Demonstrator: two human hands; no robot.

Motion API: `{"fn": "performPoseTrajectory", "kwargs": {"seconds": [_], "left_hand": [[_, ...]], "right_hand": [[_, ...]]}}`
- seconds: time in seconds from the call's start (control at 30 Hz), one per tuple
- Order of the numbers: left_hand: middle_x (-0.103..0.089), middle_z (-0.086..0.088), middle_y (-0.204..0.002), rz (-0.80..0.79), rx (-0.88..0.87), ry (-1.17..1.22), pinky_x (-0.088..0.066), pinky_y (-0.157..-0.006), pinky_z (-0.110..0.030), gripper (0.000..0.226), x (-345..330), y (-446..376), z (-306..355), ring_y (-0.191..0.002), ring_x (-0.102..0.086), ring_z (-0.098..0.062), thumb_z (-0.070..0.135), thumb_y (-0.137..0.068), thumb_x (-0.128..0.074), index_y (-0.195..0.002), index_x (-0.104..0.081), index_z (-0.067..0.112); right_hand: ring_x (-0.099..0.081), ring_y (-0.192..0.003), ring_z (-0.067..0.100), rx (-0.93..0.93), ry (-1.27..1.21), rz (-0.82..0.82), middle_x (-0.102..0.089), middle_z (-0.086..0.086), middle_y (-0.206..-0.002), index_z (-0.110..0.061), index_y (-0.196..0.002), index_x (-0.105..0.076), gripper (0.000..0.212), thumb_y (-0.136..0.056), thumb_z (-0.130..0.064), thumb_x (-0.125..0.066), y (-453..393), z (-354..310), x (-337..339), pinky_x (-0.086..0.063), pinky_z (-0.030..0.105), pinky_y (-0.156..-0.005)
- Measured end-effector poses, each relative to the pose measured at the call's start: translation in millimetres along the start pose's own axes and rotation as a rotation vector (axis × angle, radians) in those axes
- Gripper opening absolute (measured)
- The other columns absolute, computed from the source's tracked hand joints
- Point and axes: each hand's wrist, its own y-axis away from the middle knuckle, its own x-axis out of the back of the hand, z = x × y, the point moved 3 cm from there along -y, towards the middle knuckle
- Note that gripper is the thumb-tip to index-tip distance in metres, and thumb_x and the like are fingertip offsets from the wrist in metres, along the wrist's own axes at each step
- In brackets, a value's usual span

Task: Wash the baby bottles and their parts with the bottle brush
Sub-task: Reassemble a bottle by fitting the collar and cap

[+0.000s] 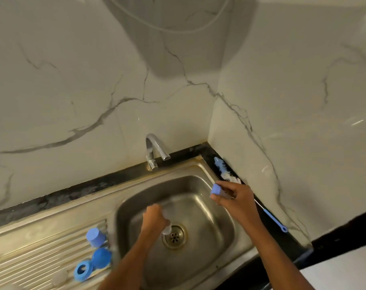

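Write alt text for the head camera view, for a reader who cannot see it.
Over a steel sink, the left hand holds a clear bottle above the drain while the right hand holds a blue-capped part. A bottle brush lies on the right ledge; blue bottle parts sit on the drainboard.

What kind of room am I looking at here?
Most likely a home kitchen, at the sink corner. A stainless steel sink with a ribbed drainboard sits under a chrome tap, set into a dark counter against marble-look wall tiles.
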Motion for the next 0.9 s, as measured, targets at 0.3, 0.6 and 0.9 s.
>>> {"fn": "performPoseTrajectory", "kwargs": {"seconds": [0.3,0.6,0.9], "left_hand": [[-0.072,-0.016,-0.111,-0.105,0.111,1.093,-0.062,-0.085,-0.04,0.035,53,19,10,-0.101,-0.072,-0.027,0.021,-0.083,-0.08,-0.113,-0.068,0.008],[-0.074,-0.019,-0.112,-0.248,0.036,1.377,-0.055,-0.098,-0.044,0.039,92,68,15,-0.107,-0.072,-0.031,0.017,-0.085,-0.074,-0.12,-0.067,0.001],[-0.074,-0.019,-0.111,-0.252,-0.036,1.429,-0.053,-0.101,-0.048,0.039,106,89,-8,-0.11,-0.07,-0.033,0.016,-0.083,-0.074,-0.118,-0.068,0.001]], "right_hand": [[-0.069,-0.096,0.002,0.024,0.049,-0.072,-0.074,-0.012,-0.101,-0.025,-0.112,-0.074,0.048,-0.067,-0.015,-0.09,-2,-2,-21,-0.058,0.032,-0.089],[-0.066,-0.102,-0.001,0.214,0.099,-0.11,-0.071,-0.013,-0.109,-0.024,-0.121,-0.07,0.062,-0.064,-0.01,-0.09,7,-46,-56,-0.057,0.021,-0.085],[-0.066,-0.1,-0.003,0.308,0.169,-0.162,-0.072,-0.015,-0.107,-0.024,-0.115,-0.072,0.054,-0.065,-0.014,-0.09,11,-74,-76,-0.056,0.02,-0.088]]}}
